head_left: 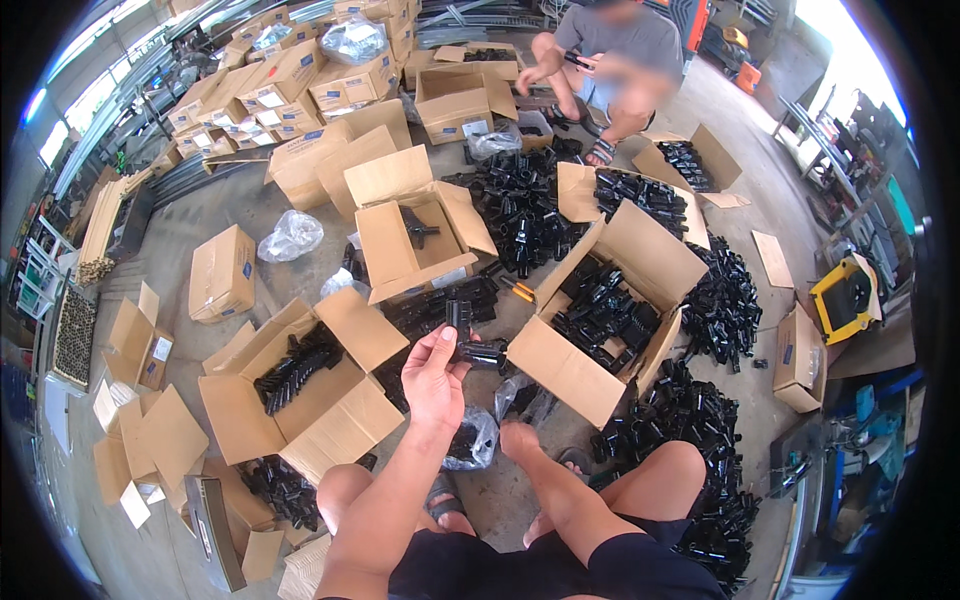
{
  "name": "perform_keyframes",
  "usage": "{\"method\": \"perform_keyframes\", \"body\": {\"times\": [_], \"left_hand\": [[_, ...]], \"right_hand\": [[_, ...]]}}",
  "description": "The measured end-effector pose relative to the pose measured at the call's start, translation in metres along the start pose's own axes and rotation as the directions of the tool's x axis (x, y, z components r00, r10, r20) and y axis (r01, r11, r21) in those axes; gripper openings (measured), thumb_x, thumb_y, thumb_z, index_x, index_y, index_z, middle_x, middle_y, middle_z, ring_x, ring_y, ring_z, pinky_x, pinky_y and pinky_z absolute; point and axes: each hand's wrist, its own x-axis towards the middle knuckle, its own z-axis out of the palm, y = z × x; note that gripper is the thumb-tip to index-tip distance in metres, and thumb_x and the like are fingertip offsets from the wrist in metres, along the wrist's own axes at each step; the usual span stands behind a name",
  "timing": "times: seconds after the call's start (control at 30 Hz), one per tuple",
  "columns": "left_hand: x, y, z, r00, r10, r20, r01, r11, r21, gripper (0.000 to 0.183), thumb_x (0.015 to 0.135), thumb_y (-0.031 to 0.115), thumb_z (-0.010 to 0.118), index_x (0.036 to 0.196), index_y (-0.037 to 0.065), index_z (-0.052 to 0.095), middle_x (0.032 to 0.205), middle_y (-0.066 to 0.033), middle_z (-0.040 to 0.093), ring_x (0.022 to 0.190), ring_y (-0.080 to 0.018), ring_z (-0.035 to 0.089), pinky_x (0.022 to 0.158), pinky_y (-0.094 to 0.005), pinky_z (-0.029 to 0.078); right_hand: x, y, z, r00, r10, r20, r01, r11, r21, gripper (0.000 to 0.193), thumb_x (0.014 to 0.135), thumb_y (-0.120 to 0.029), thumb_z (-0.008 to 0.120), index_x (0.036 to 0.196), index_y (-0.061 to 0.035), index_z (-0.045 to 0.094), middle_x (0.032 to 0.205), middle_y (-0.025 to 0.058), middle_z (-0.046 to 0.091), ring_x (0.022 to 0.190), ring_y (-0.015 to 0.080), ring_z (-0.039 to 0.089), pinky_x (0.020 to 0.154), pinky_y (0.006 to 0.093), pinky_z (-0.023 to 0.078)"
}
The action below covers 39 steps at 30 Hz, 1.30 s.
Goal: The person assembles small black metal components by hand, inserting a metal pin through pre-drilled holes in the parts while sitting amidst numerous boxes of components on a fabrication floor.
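Note:
My left hand point(434, 384) is raised in front of me, thumb and fingers closed round a black T-shaped pipe fitting point(459, 318). The fitting's short barrel stands upright above the thumb, and another black tubular part reaches out to the right. Lower down, my right hand point(518, 438) is beside a clear plastic bag point(541, 405) with dark contents; its fingers are hidden, so its grip does not show. Another clear bag point(474, 442) lies between my feet. An open carton point(570, 365) of black fittings point(606, 318) stands just beyond my right hand.
To my left an open carton point(240, 425) is partly filled with black fittings. Loose fittings point(680, 430) are heaped along my right side. Ahead sits another open carton point(385, 250), with orange-handled pliers point(520, 290) nearby. A person point(625, 60) crouches at the back, near stacked closed cartons point(280, 80).

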Motion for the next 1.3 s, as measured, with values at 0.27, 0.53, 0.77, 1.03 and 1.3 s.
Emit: {"method": "perform_keyframes", "body": {"times": [0.27,0.53,0.77,1.03,1.3], "left_hand": [[0.006,0.002,-0.004,1.000,0.031,0.000,-0.031,1.000,-0.001,0.011,0.094,0.011,0.070,0.100,0.003,0.066,0.097,-0.0119,0.072,0.088,-0.0247,0.072,0.078,-0.0382,0.060],[0.003,0.007,0.002,0.999,0.041,0.002,-0.041,0.997,-0.064,0.012,0.092,0.009,0.072,0.100,0.002,0.066,0.093,-0.0092,0.072,0.084,-0.0240,0.073,0.071,-0.0342,0.061],[0.004,0.010,0.003,0.998,0.047,0.029,-0.045,0.997,-0.066,0.011,0.091,0.007,0.073,0.099,0.003,0.067,0.093,-0.0077,0.071,0.083,-0.0236,0.073,0.069,-0.0316,0.060],[-0.009,0.000,0.009,0.992,0.074,0.105,-0.081,0.995,0.061,0.016,0.092,0.008,0.073,0.105,0.002,0.067,0.096,-0.0081,0.073,0.082,-0.0198,0.073,0.068,-0.0286,0.059],[-0.006,-0.023,0.008,0.988,0.063,0.144,-0.090,0.978,0.188,0.018,0.094,0.008,0.070,0.109,0.000,0.064,0.099,-0.0103,0.072,0.087,-0.0211,0.073,0.075,-0.0334,0.061]], "right_hand": [[-0.002,0.012,0.008,0.996,0.026,-0.087,-0.015,0.993,0.121,0.023,0.084,-0.013,0.057,0.101,0.0009,0.060,0.096,0.0259,0.071,0.088,0.0411,0.071,0.079,0.0480,0.058],[-0.004,0.010,-0.021,0.993,-0.001,-0.115,0.018,0.988,0.150,0.021,0.087,-0.017,0.057,0.091,0.0009,0.067,0.094,0.0251,0.071,0.089,0.0401,0.071,0.078,0.0501,0.058],[-0.004,-0.019,-0.192,0.894,-0.115,-0.434,0.293,0.882,0.369,0.017,0.085,-0.009,0.059,0.090,-0.0040,0.074,0.090,0.0211,0.070,0.084,0.0386,0.068,0.080,0.0438,0.056],[-0.065,-0.051,-0.376,0.875,0.127,-0.468,0.407,0.333,0.851,0.016,0.094,-0.004,0.063,0.109,0.0007,0.068,0.084,0.0021,0.066,0.073,0.0086,0.060,0.065,0.0242,0.049],[-0.075,-0.051,-0.383,0.864,0.132,-0.486,0.474,0.113,0.873,0.018,0.093,-0.002,0.068,0.111,0.0021,0.067,0.087,-0.0012,0.066,0.075,0.0041,0.057,0.067,0.0209,0.048]]}}
